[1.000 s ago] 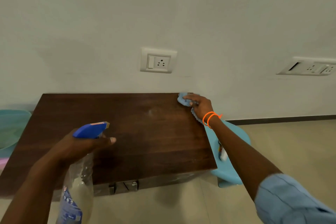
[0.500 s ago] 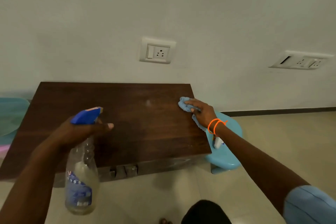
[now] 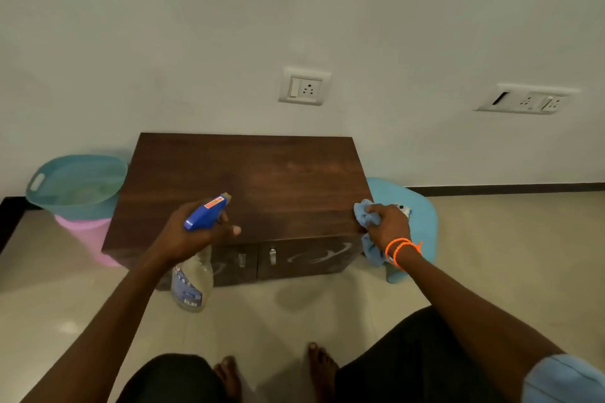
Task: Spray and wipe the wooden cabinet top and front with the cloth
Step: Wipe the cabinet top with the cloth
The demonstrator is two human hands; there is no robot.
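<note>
A low dark wooden cabinet [image 3: 262,180] stands against the white wall, with two doors and metal handles on its front. Pale smear marks show on the right door [image 3: 314,257]. My right hand [image 3: 384,222] grips a light blue cloth [image 3: 363,214] at the front right corner of the cabinet top, and part of the cloth hangs down past the edge. In front of the left door, my left hand [image 3: 193,234] holds a clear spray bottle [image 3: 191,281] with a blue trigger head.
A teal basket [image 3: 77,185] sits on a pink tub [image 3: 88,235] left of the cabinet. A light blue plastic stool [image 3: 422,216] with a small item on it stands at the right. Wall sockets are above. My knees and bare feet are on the tiled floor below.
My right hand dragged the cloth from the back right of the top to the front right corner. The view pulled back and the cabinet front came into sight.
</note>
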